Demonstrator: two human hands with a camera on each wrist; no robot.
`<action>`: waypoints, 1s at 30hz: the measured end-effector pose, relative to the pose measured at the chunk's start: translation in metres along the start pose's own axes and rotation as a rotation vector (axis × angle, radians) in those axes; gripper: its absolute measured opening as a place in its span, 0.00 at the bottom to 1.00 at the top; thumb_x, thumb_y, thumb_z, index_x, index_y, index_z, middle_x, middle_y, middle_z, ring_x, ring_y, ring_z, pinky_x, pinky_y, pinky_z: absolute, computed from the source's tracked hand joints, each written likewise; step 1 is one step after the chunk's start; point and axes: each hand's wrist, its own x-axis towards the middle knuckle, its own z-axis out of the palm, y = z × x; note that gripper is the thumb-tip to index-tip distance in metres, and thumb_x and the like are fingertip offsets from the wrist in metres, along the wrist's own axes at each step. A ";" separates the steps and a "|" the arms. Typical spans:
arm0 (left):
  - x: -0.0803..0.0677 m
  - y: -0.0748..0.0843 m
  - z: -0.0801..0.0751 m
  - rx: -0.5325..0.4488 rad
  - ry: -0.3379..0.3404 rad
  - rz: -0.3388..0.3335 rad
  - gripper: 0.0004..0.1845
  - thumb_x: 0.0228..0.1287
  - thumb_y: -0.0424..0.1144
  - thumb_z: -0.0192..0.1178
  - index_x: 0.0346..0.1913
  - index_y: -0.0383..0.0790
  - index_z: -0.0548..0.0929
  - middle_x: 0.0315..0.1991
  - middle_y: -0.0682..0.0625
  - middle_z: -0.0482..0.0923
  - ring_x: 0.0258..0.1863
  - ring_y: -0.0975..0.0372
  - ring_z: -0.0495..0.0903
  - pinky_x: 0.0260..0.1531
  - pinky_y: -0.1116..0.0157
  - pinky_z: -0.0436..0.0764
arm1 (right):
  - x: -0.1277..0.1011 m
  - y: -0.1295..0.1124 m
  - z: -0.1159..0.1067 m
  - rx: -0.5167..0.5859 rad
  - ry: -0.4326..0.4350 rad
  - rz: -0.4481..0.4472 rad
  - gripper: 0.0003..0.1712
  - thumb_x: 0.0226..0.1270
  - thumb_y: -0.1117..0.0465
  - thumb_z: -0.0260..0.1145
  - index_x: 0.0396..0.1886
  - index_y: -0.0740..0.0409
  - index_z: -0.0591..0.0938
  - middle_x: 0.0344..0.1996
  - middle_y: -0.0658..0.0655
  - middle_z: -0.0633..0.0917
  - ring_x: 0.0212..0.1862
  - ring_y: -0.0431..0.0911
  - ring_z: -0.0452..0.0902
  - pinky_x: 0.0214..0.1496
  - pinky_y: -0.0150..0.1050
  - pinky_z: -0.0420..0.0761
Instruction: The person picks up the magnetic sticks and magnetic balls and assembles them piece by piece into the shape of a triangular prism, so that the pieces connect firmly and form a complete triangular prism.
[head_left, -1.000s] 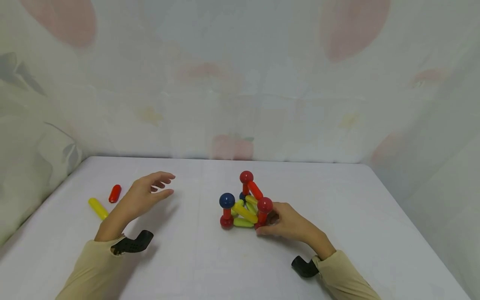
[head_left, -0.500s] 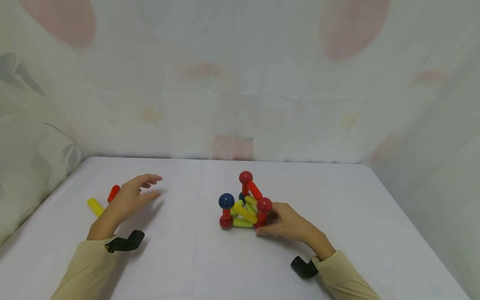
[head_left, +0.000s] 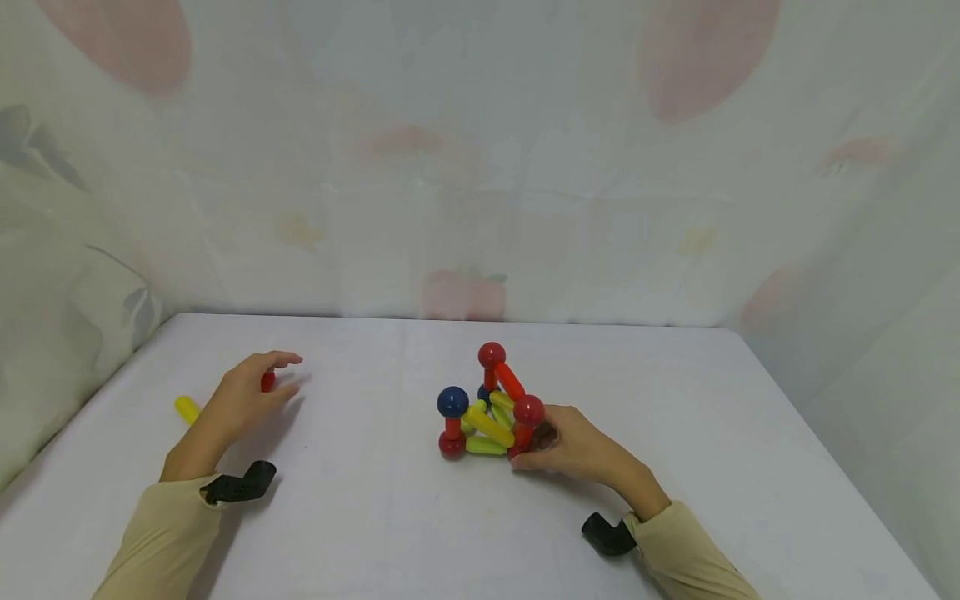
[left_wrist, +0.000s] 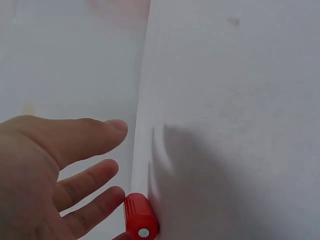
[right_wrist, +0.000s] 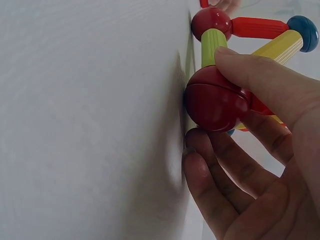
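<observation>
A toy structure (head_left: 489,407) of red, yellow and green sticks joined by red and blue balls stands mid-table. My right hand (head_left: 546,440) grips the low red ball (right_wrist: 215,100) at its near right corner, thumb on top and fingers beneath, as the right wrist view shows. My left hand (head_left: 273,377) hovers far to the left, its fingers stretched over a loose red stick (head_left: 267,382). In the left wrist view that red stick (left_wrist: 141,224) lies at the tips of the left hand's fingers (left_wrist: 95,172); whether they touch it is unclear.
A loose yellow stick (head_left: 186,408) lies left of my left hand on the white table (head_left: 375,517). A pale patterned cloth (head_left: 480,167) hangs behind and along both sides of the table.
My left hand has drawn back leftward and lowered over the red stick, now partly covering it. The right hand and the structure have stayed put.
</observation>
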 end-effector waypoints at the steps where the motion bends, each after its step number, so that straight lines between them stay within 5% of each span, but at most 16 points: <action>1: 0.000 0.000 0.000 -0.001 0.000 0.000 0.25 0.66 0.35 0.62 0.65 0.36 0.72 0.60 0.29 0.70 0.55 0.39 0.69 0.56 0.38 0.74 | 0.000 0.000 0.000 0.000 0.000 0.001 0.19 0.56 0.52 0.77 0.42 0.54 0.81 0.33 0.48 0.85 0.36 0.42 0.79 0.39 0.33 0.80; 10: 0.001 0.001 0.004 0.011 0.021 0.019 0.24 0.64 0.25 0.57 0.63 0.36 0.73 0.61 0.28 0.69 0.59 0.37 0.67 0.58 0.36 0.72 | 0.000 0.000 0.000 -0.004 0.004 -0.001 0.20 0.56 0.53 0.78 0.43 0.54 0.81 0.33 0.49 0.85 0.37 0.43 0.79 0.40 0.33 0.80; 17: 0.003 0.003 0.007 0.017 0.027 0.021 0.22 0.63 0.24 0.58 0.61 0.35 0.76 0.58 0.27 0.69 0.52 0.37 0.73 0.52 0.40 0.78 | 0.000 0.000 0.001 -0.004 0.003 -0.002 0.20 0.56 0.53 0.78 0.43 0.54 0.81 0.33 0.49 0.85 0.37 0.44 0.79 0.40 0.33 0.79; 30: -0.001 0.007 0.005 -0.016 -0.063 -0.009 0.23 0.63 0.26 0.61 0.62 0.32 0.76 0.55 0.29 0.75 0.50 0.40 0.76 0.48 0.45 0.82 | 0.000 0.001 0.000 -0.014 0.001 -0.005 0.20 0.56 0.53 0.78 0.44 0.54 0.81 0.34 0.48 0.85 0.37 0.43 0.79 0.41 0.33 0.80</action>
